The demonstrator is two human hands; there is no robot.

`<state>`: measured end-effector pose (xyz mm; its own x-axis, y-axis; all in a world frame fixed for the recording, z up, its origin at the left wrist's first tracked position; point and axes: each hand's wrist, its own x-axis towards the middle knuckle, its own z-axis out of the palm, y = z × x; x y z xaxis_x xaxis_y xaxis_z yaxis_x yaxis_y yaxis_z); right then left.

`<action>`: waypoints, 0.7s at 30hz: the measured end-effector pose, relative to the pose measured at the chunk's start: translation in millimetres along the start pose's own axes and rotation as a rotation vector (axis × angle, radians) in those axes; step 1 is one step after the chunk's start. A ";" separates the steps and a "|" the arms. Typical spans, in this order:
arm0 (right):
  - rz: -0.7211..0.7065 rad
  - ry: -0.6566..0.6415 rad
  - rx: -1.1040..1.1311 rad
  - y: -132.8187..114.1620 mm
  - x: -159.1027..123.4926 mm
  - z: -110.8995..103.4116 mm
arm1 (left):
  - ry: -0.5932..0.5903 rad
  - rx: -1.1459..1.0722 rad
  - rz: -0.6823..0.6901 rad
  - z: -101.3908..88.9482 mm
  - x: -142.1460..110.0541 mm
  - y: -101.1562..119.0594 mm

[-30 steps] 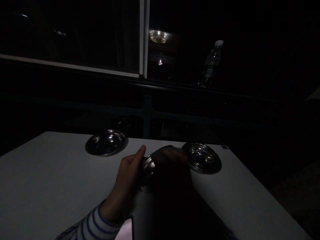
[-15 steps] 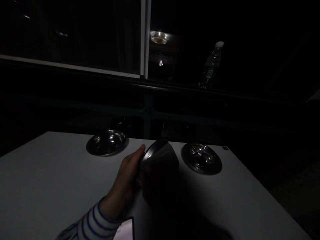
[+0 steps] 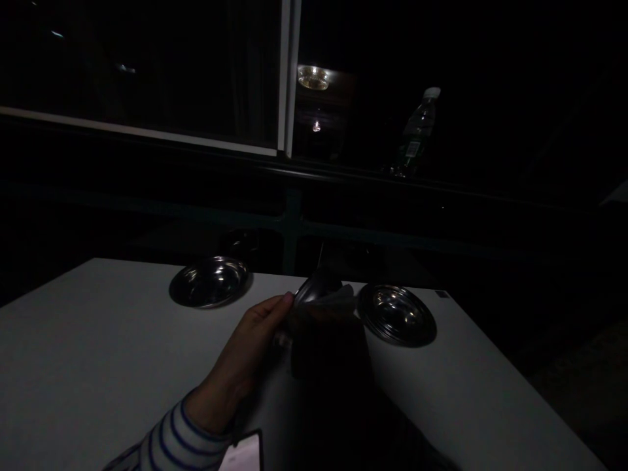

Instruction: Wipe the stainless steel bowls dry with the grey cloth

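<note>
My left hand [image 3: 250, 347], in a striped sleeve, pinches the rim of a small steel bowl [image 3: 314, 290] and holds it tilted on edge above the white table [image 3: 98, 340]. A pale grey cloth [image 3: 339, 301] lies against the bowl's right side. My right hand [image 3: 328, 347] shows only as a dark shape just below the cloth and bowl, and its fingers are lost in shadow. Two more steel dishes rest on the table: one [image 3: 209, 281] to the left of the held bowl, one [image 3: 396, 313] to its right.
The room is very dark. A plastic water bottle [image 3: 415, 134] stands on a ledge beyond the table, below a dark window with a reflected lamp [image 3: 313, 77]. A phone [image 3: 243, 454] lies by my left wrist. The table's far edge runs just behind the dishes.
The held bowl has been tipped up and turned in my left hand, and the cloth has shifted across it. Both dishes on the table have stayed put.
</note>
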<state>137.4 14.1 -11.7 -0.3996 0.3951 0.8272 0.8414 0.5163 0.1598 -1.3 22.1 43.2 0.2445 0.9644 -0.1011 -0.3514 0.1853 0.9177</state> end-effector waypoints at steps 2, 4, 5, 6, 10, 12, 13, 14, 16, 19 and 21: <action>0.009 0.043 -0.027 -8.0 0.7 2.9 | 0.050 0.016 0.022 -0.2 0.7 -2.0; 0.017 0.069 -0.033 -13.7 1.2 3.5 | 0.117 0.025 0.025 0.1 1.1 -3.9; 0.005 0.054 -0.026 -14.5 1.3 2.9 | 0.155 0.028 0.021 0.5 1.2 -4.9; -0.010 0.030 -0.017 -13.4 1.3 1.8 | 0.188 0.034 0.015 1.1 1.2 -5.9; 0.020 0.000 0.010 7.6 2.3 -4.2 | 0.272 0.043 -0.002 4.3 0.9 -9.2; 0.020 0.038 0.017 20.6 3.0 -6.2 | 0.268 0.030 -0.015 5.7 0.7 -9.7; 0.012 0.044 0.017 24.5 2.9 -6.4 | 0.264 0.022 -0.023 6.1 0.6 -9.4; 0.006 0.041 0.018 25.8 2.3 -5.9 | 0.262 0.020 -0.031 6.4 0.6 -9.0; -0.001 0.030 0.024 19.8 -0.8 -2.9 | 0.266 0.026 -0.039 6.1 0.8 -7.7; -0.040 0.018 0.008 0.2 -6.4 3.1 | 0.280 0.046 -0.017 4.4 1.4 -6.0; -0.066 0.019 0.016 -6.6 -6.9 3.9 | 0.292 0.047 -0.005 3.6 1.7 -5.5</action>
<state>133.2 11.0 -20.5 -0.4463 0.3453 0.8256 0.8075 0.5530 0.2053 4.3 22.0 39.4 -0.0265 0.9783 -0.2055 -0.3067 0.1877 0.9331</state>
